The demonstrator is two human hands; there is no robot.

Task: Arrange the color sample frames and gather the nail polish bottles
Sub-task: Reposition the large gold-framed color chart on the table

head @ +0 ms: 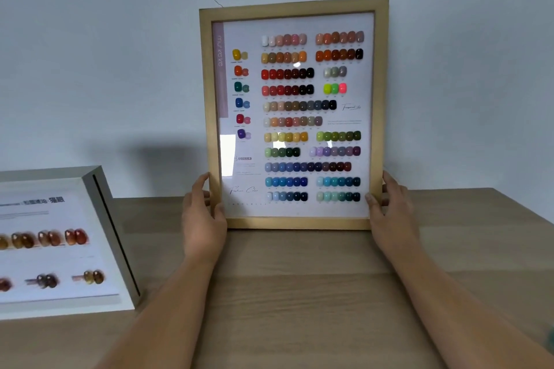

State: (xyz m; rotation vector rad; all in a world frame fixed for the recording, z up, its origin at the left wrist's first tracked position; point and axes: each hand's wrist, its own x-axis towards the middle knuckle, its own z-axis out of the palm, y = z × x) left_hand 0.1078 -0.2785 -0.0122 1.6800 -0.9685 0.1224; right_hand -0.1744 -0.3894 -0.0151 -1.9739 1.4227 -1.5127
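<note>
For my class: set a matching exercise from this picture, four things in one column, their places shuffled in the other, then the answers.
1 wooden frame
2 white frame
3 left hand
4 right hand

A grips the wooden frame's right edge
B lies on the table, far left
C upright, in the middle
D grips the wooden frame's left edge

Pairs: 1-C, 2-B, 3-D, 4-A

Pale grey-blue wall (90,54) with thin crack, light wooden table (299,278).

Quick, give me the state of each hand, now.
The left hand grips the wooden sample frame at its lower left edge.
The right hand grips the same frame at its lower right edge.
</note>
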